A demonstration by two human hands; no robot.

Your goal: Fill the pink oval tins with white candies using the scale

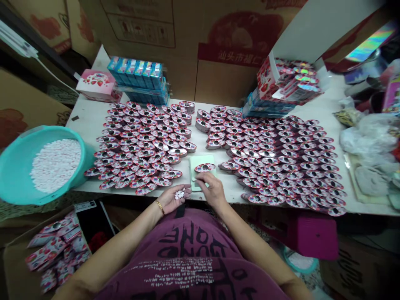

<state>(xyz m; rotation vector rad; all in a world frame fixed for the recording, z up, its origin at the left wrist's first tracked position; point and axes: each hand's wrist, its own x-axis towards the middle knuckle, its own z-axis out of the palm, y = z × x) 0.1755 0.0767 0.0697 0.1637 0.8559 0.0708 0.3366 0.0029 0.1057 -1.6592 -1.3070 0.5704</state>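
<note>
My left hand (pixel 171 199) is palm up and cupped at the table's front edge, holding several small white tablet candies (pixel 179 194). My right hand (pixel 212 189) has its fingers pinched over the front part of a pale green scale (pixel 202 160); what is between the fingertips is too small to make out. On the scale, just beyond those fingers, stands one small oval-topped red and pink box (pixel 204 167) with a dark hole in its top. Dense rows of the same boxes stand to the left (pixel 145 137) and to the right (pixel 275 160).
A turquoise basin (pixel 73 183) of white candies is at the left. Blue packs (pixel 140 77) and a pink carton (pixel 96 83) stand at the back left, an open strawberry-print box (pixel 267 75) at the back right. Below left is a carton of pink packets (pixel 59 246). Plastic bags (pixel 368 141) lie right.
</note>
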